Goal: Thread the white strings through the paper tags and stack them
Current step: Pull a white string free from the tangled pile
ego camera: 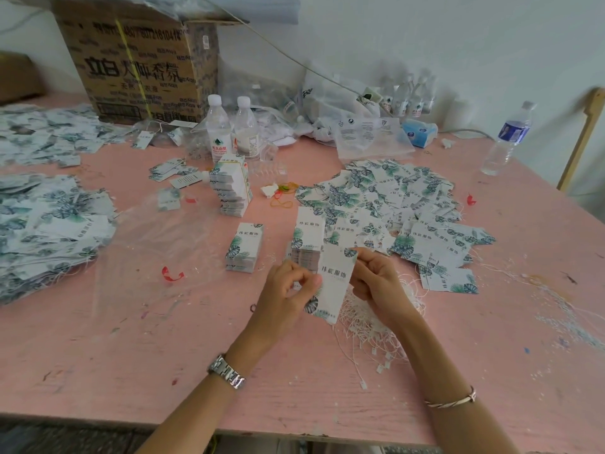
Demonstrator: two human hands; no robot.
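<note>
Both hands hold one white paper tag with green leaf print, upright above the table. My left hand pinches its left edge. My right hand grips the top right corner near the hole. Whether a string is in the fingers I cannot tell. A tangle of white strings lies under my right hand. Two neat stacks of tags stand just beyond the hands. A loose spread of tags covers the table to the right.
The pink table carries big tag heaps at the left, a taller tag stack, clear plastic sheet, water bottles, a cardboard box and plastic bags at the back.
</note>
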